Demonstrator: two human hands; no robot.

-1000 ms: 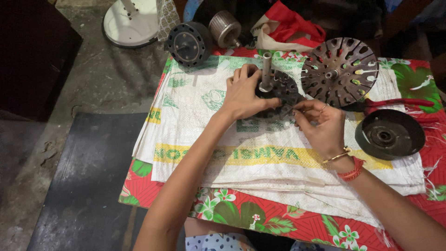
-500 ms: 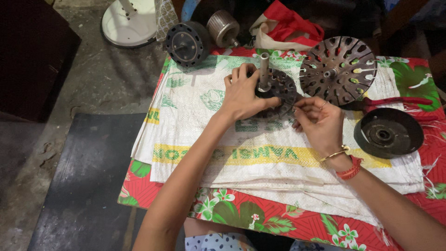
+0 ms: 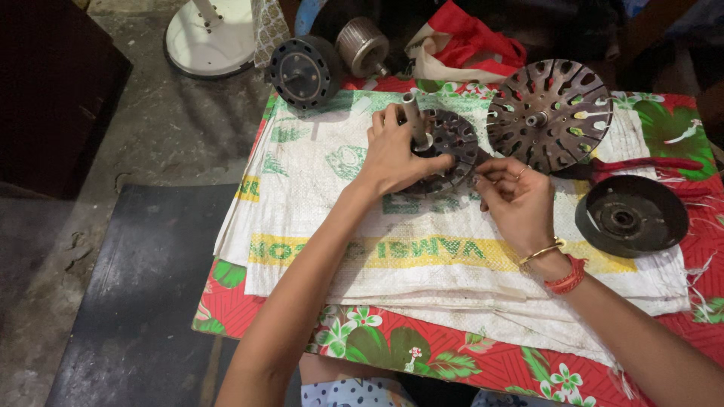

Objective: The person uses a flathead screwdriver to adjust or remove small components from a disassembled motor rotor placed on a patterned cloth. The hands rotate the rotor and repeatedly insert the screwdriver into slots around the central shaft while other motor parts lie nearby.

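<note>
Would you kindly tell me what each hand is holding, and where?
Left hand grips the round dark slotted metal motor core over its top; right hand pinches at its rim.

Dark round motor core with upright grey shaft, lying flat on the white woven sack, held at both sides.

both hands on dark round stator

Barely any change: right hand closes its fingertips tighter at the near-right rim of the dark round motor core, edging slightly closer to it. Left hand spreads thumb a little further across the core's top.
</note>
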